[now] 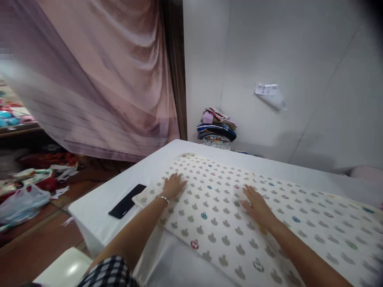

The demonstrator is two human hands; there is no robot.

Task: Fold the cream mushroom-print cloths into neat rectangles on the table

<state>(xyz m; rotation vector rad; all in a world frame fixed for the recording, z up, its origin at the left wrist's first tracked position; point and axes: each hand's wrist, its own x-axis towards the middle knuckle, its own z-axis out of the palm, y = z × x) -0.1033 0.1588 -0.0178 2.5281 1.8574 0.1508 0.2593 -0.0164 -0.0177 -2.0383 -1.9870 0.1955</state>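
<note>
A cream cloth (221,215) printed with grey, red, blue and green mushroom-like shapes lies spread over a white-covered table (119,179). My left hand (173,186) rests flat near the cloth's left end, fingers stretched out, a silver bracelet on the wrist. Further right, my right hand (255,203) lies on the cloth with its fingers apart. Neither hand grips anything. A black phone-like slab (127,201) sits on the table to the left of my left hand, beside the cloth's corner. The cloth's right end runs out of view.
Folded fabrics (217,127) are stacked by the white wall behind the table. A pink curtain (119,79) hangs at the back left. On the floor at left lie a plastic bag (24,203) and clutter. A pale stool-like seat (64,267) stands at the near left.
</note>
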